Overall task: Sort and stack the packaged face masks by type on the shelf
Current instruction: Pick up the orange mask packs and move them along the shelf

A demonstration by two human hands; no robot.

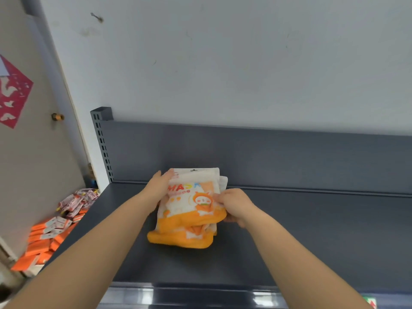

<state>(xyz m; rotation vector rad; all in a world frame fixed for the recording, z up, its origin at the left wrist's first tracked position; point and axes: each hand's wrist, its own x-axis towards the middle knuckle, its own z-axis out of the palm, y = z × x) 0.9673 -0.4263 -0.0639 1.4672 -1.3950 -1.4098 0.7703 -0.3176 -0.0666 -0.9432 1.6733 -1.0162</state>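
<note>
Orange-and-white mask packs (pixel 189 210) lie in an uneven stack on the dark grey metal shelf (pixel 312 230), toward its left end and just in front of the back panel. The left hand (pixel 158 186) rests against the stack's left edge, fingers straight and pressed together. The right hand (pixel 236 206) grips the right edge of the upper packs, fingers curled round it. Beyond the shelf's left end, lower down, lie orange boxes (pixel 42 244) and pink sachets (pixel 78 201).
</note>
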